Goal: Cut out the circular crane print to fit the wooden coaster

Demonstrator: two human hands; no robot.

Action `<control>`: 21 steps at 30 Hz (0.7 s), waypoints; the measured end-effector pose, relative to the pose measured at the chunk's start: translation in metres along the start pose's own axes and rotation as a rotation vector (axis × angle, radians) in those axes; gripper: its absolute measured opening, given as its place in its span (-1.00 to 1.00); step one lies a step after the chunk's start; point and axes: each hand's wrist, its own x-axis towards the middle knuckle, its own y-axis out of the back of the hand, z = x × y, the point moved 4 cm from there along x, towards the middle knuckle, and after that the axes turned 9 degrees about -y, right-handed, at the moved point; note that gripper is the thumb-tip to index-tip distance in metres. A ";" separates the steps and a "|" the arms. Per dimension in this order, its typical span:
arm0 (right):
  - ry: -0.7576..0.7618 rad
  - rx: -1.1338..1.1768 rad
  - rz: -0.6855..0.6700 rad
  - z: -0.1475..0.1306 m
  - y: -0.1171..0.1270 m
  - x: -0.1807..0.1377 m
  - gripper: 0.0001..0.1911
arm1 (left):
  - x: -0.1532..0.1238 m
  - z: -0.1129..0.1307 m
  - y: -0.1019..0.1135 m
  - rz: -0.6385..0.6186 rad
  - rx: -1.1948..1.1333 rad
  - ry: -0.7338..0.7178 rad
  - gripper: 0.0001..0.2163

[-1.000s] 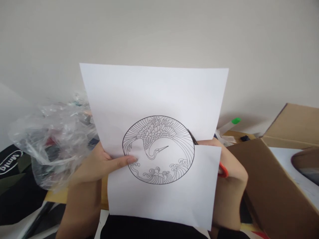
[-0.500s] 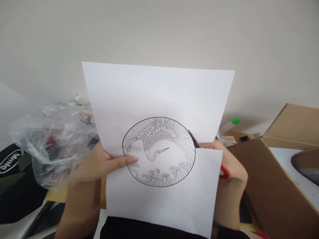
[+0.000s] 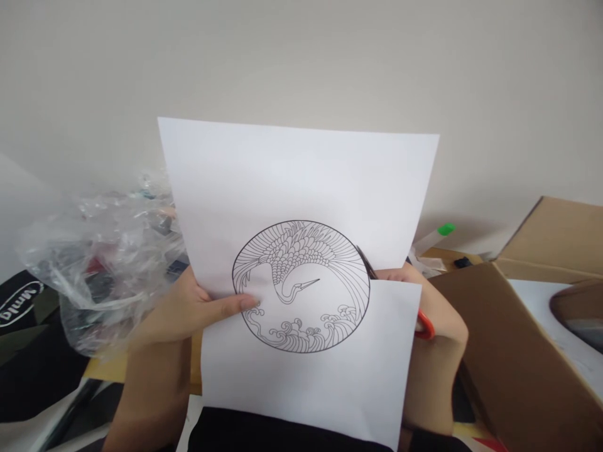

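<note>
A sheet of white paper printed with a round line drawing of a crane over waves is held up in front of me. My left hand pinches its left side, thumb on the front by the circle's edge, other fingers hidden behind. At the right, my right hand is mostly behind the sheet, closed on scissors with a red-orange handle. Their dark blades show at the circle's upper right edge. A cut runs in from the sheet's right edge to the circle there.
Crumpled clear plastic bags lie at the left, near a black item with white lettering. An open cardboard box stands at the right, with white paper inside. A green-tipped object is behind my right hand. A pale wall rises behind.
The sheet's top corners have drawn slightly inward as the upper part tilts a little. Both hands and the scissors stay nearly in place.
</note>
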 end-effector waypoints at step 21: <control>0.127 -0.034 -0.028 -0.010 -0.005 -0.002 -0.59 | -0.002 0.000 0.002 0.048 0.066 -0.031 -0.61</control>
